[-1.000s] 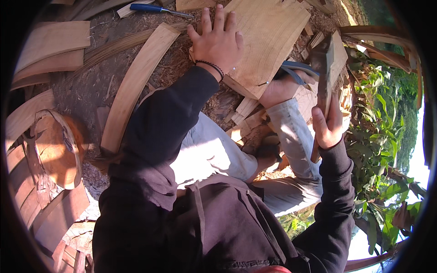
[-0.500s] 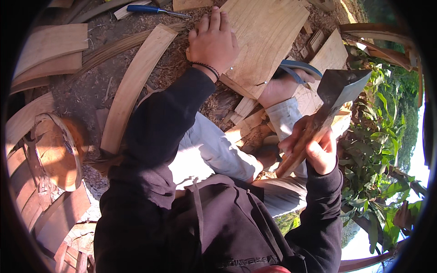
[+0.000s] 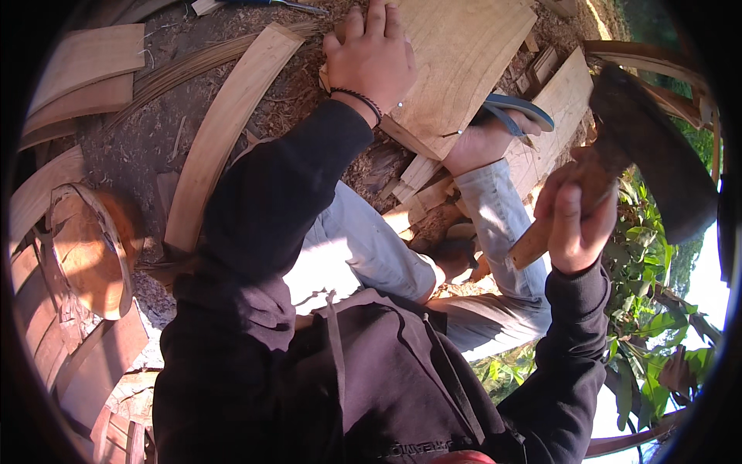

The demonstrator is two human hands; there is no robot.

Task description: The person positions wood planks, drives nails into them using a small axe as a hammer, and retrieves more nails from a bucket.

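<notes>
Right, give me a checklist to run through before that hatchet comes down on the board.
1. Right hand gripped around the hatchet handle: ok.
2. Hatchet raised, off the wood: ok.
3. Left hand pressing flat on the wooden board: ok.
4. Left fingers out of the blade's path: cannot tell, strike spot not shown.
5. Sandalled foot lies against the board's edge, near the likely swing: not ok.

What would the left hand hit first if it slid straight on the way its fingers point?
Nothing but more board, probably. The left hand lies flat on the wooden board, fingers pointing toward the picture's top edge, where the view ends; depth there is unclear.
</notes>
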